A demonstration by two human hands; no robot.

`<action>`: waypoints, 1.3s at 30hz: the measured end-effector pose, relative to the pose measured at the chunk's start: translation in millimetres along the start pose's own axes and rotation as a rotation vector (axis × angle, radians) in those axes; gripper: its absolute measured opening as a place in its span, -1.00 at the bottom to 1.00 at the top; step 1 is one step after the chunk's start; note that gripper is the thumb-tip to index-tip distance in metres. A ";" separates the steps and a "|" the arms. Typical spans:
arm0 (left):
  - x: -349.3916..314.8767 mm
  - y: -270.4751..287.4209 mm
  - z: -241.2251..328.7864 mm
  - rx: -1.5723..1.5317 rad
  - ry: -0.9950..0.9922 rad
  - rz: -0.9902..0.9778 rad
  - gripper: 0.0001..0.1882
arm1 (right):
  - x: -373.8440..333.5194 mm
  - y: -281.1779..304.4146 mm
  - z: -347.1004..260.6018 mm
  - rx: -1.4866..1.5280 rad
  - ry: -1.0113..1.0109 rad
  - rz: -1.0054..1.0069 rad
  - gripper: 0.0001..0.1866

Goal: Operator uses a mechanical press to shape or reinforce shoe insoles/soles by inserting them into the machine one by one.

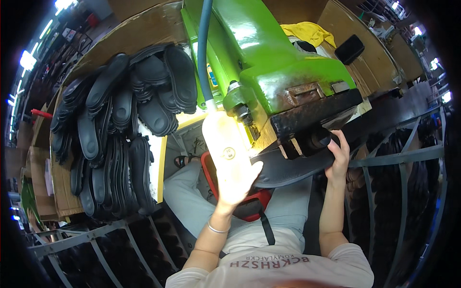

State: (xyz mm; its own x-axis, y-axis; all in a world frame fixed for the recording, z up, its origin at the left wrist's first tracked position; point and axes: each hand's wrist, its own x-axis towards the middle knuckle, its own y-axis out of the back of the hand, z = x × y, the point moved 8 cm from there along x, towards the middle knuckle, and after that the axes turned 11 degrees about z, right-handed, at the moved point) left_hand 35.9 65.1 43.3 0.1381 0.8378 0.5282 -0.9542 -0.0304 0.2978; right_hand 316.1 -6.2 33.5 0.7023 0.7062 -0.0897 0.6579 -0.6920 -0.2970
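A black shoe sole lies beneath the head of a green machine, in front of me. My right hand is closed around the sole's right end, its fingers curled beside a dark part under the head. My left hand is at the sole's left end, its thumb against or just beside the edge. Glare from a bright lamp washes out that hand's other fingers, so their grip does not show. The machine's dark lower block hides part of the sole.
Stacks of black soles fill a cardboard-sided table on the left. A yellow cloth lies in a box behind the machine. Metal racks stand at both sides. Below my hands is a red seat or bin between my legs.
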 end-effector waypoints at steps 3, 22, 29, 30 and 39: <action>6.9 17.8 -13.4 -0.353 0.184 0.017 -0.67 | 8.9 -38.5 0.3 0.024 -0.018 -0.173 -0.79; -117.2 90.2 -86.4 -0.426 0.889 0.037 -0.76 | -51.8 -125.4 50.0 -0.111 0.111 -0.361 -0.61; -69.7 84.8 -51.2 -0.199 0.501 0.222 -0.77 | -26.6 -83.3 26.5 0.037 0.250 -0.349 -0.74; -55.4 82.8 -42.5 -0.144 0.412 0.204 -0.75 | -19.3 -75.5 29.0 0.015 0.241 -0.272 -0.74; -46.7 113.8 -71.6 -0.393 0.550 0.341 -0.76 | -38.3 -82.5 47.3 -0.012 0.119 -0.220 -0.72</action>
State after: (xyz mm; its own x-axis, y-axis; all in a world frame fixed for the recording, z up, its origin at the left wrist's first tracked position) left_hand -98.1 61.6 -4.3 -0.2359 0.9711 0.0370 -0.9589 -0.2265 -0.1711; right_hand 222.1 31.0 16.4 0.5685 0.8179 0.0886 0.8012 -0.5260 -0.2853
